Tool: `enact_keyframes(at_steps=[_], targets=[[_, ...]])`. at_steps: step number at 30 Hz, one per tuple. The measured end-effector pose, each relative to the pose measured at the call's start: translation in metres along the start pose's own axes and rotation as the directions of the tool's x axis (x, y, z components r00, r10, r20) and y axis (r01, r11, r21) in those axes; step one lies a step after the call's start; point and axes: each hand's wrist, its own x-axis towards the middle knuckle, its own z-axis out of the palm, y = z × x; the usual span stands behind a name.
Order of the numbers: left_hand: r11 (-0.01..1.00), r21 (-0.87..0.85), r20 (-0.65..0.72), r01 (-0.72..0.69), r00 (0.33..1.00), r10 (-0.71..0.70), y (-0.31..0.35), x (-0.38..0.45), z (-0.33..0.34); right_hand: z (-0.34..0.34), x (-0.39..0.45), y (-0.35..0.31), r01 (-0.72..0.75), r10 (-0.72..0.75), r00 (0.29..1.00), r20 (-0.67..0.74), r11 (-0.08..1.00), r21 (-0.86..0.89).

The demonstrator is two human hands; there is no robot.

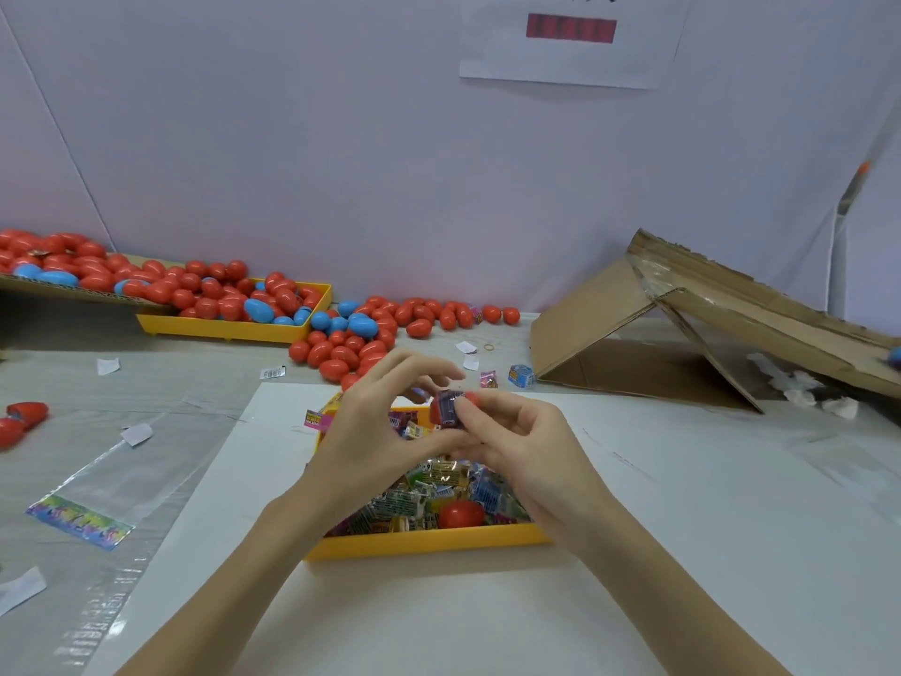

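Observation:
Above a yellow tray filled with several small wrapped packets, both hands meet. My right hand pinches a red egg half with a shiny wrapped packet stuffed in it. My left hand has its thumb under the same piece and its fingers curved above it; whether those fingers touch the egg is unclear. One closed red egg lies among the packets in the tray.
A second yellow tray at the back left overflows with red and blue eggs spilling onto the table. A collapsed cardboard box leans at the right. A clear plastic bag and two red eggs lie left.

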Motion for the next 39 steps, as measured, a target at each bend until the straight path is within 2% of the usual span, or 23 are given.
enact_keyframes(at_steps=[2, 4, 6, 9, 11, 14, 16, 18, 20, 23, 25, 27, 29, 32, 37, 39], targets=[[0.998, -0.03, -0.004, 0.059, 0.998, -0.059, 0.001, 0.001, -0.003, -0.009, 0.004, -0.007, 0.177, -0.229, 0.965, -0.13, 0.929, -0.324], [0.994, -0.036, -0.05, 0.104, 0.993, -0.106, -0.001, 0.004, -0.008, -0.027, 0.016, -0.021, 0.269, -0.459, 0.865, -0.202, 0.765, -0.585], [0.992, -0.023, -0.092, 0.127, 0.987, -0.128, -0.003, 0.006, -0.013, -0.054, 0.034, -0.041, 0.257, -0.624, 0.752, -0.213, 0.574, -0.777], [0.99, 0.002, -0.114, 0.141, 0.984, -0.14, -0.005, 0.007, -0.015, -0.098, 0.066, -0.073, 0.089, -0.762, 0.616, -0.2, 0.319, -0.944], [0.991, 0.017, -0.096, 0.133, 0.987, -0.131, -0.005, 0.007, -0.013, -0.125, 0.087, -0.09, -0.075, -0.751, 0.631, -0.195, 0.191, -0.979], [0.991, 0.029, -0.037, 0.131, 0.991, -0.13, -0.005, 0.005, -0.012, -0.146, 0.106, -0.093, -0.319, -0.647, 0.725, -0.235, -0.013, -0.948], [0.987, 0.084, -0.007, 0.14, 0.99, -0.14, -0.009, 0.004, -0.014, -0.14, 0.113, -0.081, -0.313, -0.62, 0.766, -0.168, -0.131, -0.941], [0.97, 0.196, -0.001, 0.144, 0.989, -0.147, -0.013, 0.003, -0.017, -0.122, 0.12, -0.063, -0.188, -0.604, 0.795, -0.049, -0.169, -0.968], [0.934, 0.328, 0.008, 0.141, 0.988, -0.152, -0.018, 0.001, -0.018, -0.101, 0.129, -0.044, -0.074, -0.552, 0.834, 0.023, -0.154, -0.985], [0.881, 0.451, 0.055, 0.139, 0.982, -0.183, -0.024, -0.005, -0.021, -0.072, 0.15, -0.019, 0.023, -0.357, 0.934, 0.018, 0.01, -1.0], [0.872, 0.472, 0.104, 0.128, 0.974, -0.2, -0.028, -0.006, -0.023, -0.057, 0.168, -0.006, 0.043, -0.193, 0.981, 0.03, 0.065, -0.997], [0.873, 0.472, 0.132, 0.118, 0.97, -0.203, -0.031, -0.007, -0.023, -0.046, 0.188, 0.007, 0.069, -0.062, 0.996, 0.066, 0.055, -0.996], [0.874, 0.475, 0.135, 0.107, 0.972, -0.192, -0.034, -0.008, -0.021, -0.038, 0.208, 0.016, 0.084, 0.005, 0.996, 0.084, 0.004, -0.996], [0.873, 0.48, 0.141, 0.08, 0.976, -0.167, -0.037, -0.008, -0.019, -0.034, 0.231, 0.029, 0.091, 0.006, 0.996, 0.091, 0.002, -0.996], [0.861, 0.504, 0.168, 0.071, 0.97, -0.178, -0.038, -0.007, -0.021, -0.029, 0.243, 0.044, 0.086, -0.175, 0.981, 0.084, 0.004, -0.996], [0.856, 0.512, 0.166, 0.074, 0.969, -0.183, -0.038, -0.006, -0.022, -0.029, 0.239, 0.043, 0.104, -0.181, 0.978, 0.102, 0.002, -0.995]])
